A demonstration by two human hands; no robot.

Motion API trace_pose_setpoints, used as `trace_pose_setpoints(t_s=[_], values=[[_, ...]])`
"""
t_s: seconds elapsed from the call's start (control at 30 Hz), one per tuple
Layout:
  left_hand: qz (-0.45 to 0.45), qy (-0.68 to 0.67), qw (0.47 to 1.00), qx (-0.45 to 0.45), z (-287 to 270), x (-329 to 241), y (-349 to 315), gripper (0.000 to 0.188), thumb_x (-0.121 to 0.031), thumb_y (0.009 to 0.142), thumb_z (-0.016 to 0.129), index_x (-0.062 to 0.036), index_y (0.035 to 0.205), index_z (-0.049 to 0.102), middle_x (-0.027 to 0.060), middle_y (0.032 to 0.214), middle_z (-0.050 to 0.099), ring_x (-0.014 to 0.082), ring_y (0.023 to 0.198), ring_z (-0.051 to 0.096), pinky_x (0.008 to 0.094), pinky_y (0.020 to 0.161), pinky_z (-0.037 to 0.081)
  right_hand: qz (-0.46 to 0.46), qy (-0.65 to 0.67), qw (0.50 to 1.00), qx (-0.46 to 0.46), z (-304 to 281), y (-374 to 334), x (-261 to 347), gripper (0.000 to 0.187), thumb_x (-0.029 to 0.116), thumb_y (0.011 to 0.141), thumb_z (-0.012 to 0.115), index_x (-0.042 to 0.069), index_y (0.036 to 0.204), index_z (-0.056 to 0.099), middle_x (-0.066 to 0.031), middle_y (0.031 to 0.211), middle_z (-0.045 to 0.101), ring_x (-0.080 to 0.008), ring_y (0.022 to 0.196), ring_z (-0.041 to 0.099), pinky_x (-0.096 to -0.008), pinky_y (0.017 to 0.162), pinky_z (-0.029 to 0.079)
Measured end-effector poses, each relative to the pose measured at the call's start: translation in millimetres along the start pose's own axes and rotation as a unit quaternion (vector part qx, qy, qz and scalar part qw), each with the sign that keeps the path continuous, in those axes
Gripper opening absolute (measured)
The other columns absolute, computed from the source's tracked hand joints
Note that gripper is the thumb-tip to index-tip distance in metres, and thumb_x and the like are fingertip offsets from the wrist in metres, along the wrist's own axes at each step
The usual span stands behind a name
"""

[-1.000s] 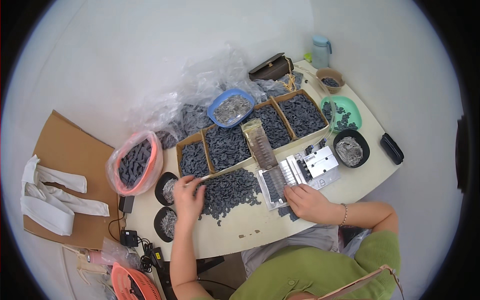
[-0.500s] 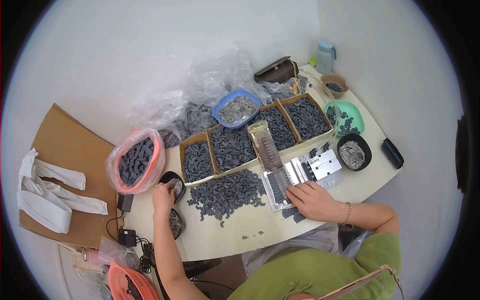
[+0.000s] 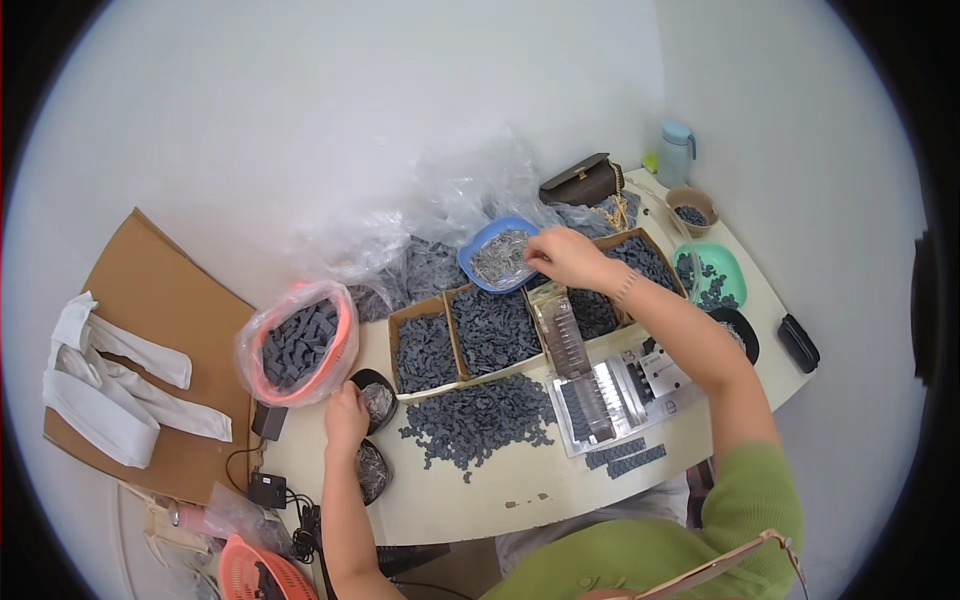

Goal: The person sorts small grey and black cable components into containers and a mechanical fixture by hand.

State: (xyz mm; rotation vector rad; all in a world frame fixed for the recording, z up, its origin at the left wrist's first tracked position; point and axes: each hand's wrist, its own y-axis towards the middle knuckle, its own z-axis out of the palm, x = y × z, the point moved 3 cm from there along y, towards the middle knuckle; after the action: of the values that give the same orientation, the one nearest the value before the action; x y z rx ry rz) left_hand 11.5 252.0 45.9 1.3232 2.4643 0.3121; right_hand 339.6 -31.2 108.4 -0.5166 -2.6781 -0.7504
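Note:
My right hand [image 3: 568, 258] reaches over the right rim of a blue bowl [image 3: 466, 262] of thin metal pins [image 3: 500, 258]. Its fingers are pinched together at the pins; what is between them is too small to see. At the left, my left hand [image 3: 346, 415] has its fingers closed at the edge of a black bowl [image 3: 386, 424] of small metal pieces. Anything in those fingers is hidden. Below my right forearm lies a metal fixture [image 3: 610, 405] with a clear slotted cover [image 3: 566, 340]. Dark grey strips [image 3: 636, 462] lie before it.
A divided cardboard box [image 3: 462, 358] holds small dark parts, with a loose pile [image 3: 478, 420] in front. An orange basket [image 3: 350, 345] stands left. A green bowl [image 3: 738, 280], a black case [image 3: 798, 344] and a blue jug [image 3: 675, 160] are at right.
My right hand has left the metal fixture and moved up to the blue bowl, uncovering the dark strips. My left hand stays at the black bowl. The whole view has shifted slightly.

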Motion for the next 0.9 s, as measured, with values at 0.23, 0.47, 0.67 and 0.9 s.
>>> trace_pose_setpoints(t_s=[0.23, 0.47, 0.67, 0.9], values=[[0.063, -0.193, 0.979, -0.008, -23.7, -93.5, -20.1, 0.009, 0.002, 0.074, 0.063, -0.0021, 0.081, 0.06, 0.0135, 0.075, 0.062, 0.0282, 0.066, 0.063, 0.0374, 0.06, 0.05, 0.134, -0.187, 0.969, 0.089, 63.4, 55.7, -13.3, 0.021, 0.021, 0.074, 0.068, 0.004, 0.085, 0.07, -0.0198, 0.089, 0.069, -0.0339, 0.089, 0.067, -0.0421, 0.077, 0.054], [0.218, -0.351, 0.909, 0.052, -4.5, -201.2, -56.1, 0.016, 0.005, 0.073, 0.065, -0.0019, 0.087, 0.063, 0.0105, 0.08, 0.064, 0.0238, 0.07, 0.065, 0.0324, 0.062, 0.053, 0.125, -0.125, 0.971, 0.16, 63.1, 54.9, -17.9, 0.022, 0.012, 0.076, 0.061, 0.004, 0.095, 0.07, -0.0187, 0.098, 0.069, -0.0315, 0.097, 0.066, -0.0414, 0.082, 0.053], [0.344, -0.327, 0.88, 0.038, 19.5, -266.9, -81.5, 0.015, 0.002, 0.072, 0.068, -0.004, 0.085, 0.066, 0.0081, 0.083, 0.062, 0.0264, 0.079, 0.062, 0.0357, 0.067, 0.052, 0.069, -0.231, 0.965, 0.101, 49.0, 40.6, -24.3, 0.02, 0.013, 0.075, 0.062, 0.003, 0.09, 0.07, -0.0181, 0.095, 0.069, -0.0315, 0.092, 0.066, -0.0419, 0.079, 0.053], [0.421, -0.211, 0.882, 0.027, 38.3, -286.8, -93.0, 0.02, -0.001, 0.069, 0.063, -0.0032, 0.088, 0.067, 0.0068, 0.084, 0.059, 0.024, 0.077, 0.058, 0.033, 0.067, 0.05, 0.031, -0.052, 0.997, -0.056, 7.7, 10.8, -18.7, 0.013, 0.017, 0.077, 0.061, 0.005, 0.079, 0.066, -0.0135, 0.078, 0.066, -0.032, 0.075, 0.064, -0.0421, 0.07, 0.051]])
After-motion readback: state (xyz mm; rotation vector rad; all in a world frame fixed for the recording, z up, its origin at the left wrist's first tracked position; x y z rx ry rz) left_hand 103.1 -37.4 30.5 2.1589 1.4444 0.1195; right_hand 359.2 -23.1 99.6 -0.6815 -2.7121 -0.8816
